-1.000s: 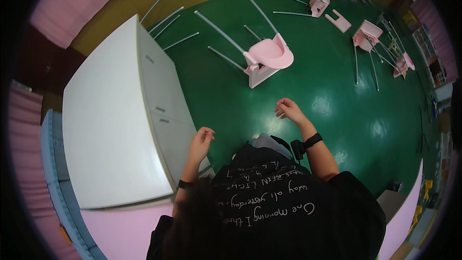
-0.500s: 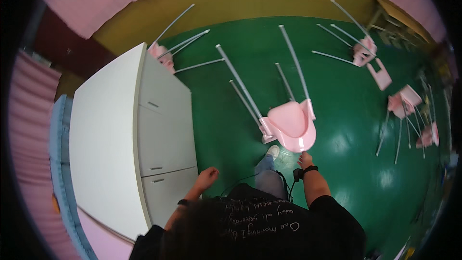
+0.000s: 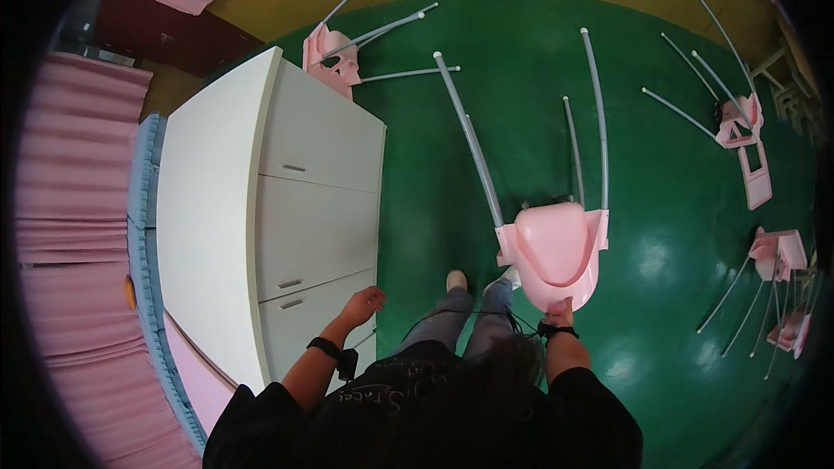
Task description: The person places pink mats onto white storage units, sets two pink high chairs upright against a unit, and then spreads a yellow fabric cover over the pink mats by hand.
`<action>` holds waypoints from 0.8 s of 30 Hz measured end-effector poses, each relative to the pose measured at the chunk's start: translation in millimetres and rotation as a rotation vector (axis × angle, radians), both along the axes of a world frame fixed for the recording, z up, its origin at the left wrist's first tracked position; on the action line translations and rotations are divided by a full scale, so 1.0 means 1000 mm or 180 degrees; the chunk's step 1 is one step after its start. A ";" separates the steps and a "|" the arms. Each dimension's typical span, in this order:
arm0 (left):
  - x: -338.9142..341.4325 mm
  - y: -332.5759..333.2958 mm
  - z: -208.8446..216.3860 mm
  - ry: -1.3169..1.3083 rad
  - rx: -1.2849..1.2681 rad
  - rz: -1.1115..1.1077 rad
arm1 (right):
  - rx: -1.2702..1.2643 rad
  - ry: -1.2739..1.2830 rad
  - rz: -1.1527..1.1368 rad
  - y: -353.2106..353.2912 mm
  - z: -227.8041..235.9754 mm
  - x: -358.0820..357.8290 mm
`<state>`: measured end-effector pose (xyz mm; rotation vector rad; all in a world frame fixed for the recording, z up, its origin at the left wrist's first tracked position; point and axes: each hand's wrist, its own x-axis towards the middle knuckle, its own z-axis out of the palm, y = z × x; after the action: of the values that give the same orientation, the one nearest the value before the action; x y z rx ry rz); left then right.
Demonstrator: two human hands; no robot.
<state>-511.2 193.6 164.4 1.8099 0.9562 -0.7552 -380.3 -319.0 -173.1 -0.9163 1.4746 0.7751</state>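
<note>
While left grip (image 3: 363,306) hangs empty, fingers loosely curled, right grip (image 3: 563,313), the nearer, touches near rim of pink chair (image 3: 552,247), can't tell if clenched, chair right of white cabinet (image 3: 213,234), legs pointing far.

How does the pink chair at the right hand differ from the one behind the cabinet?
The right hand touches the near chair; the far chair is untouched. The cabinet partly hides the far chair, not the near chair. Both are pink with grey legs.
</note>
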 end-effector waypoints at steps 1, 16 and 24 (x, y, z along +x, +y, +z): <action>0.002 -0.001 -0.005 -0.0063 -0.0124 0.0113 | 0.0303 0.0068 0.0016 -0.016 -0.011 -0.003; 0.116 0.017 -0.083 -0.0528 -0.0534 -0.0358 | 0.0478 -0.0807 0.0253 0.056 0.134 0.087; 0.196 0.026 -0.099 -0.1157 -0.0767 -0.0539 | 0.1174 -0.1109 0.0854 0.074 0.204 0.159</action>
<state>-315.4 219.3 65.1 1.7491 0.4594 -0.5871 -221.2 -244.8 31.3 -0.9178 0.8783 0.9883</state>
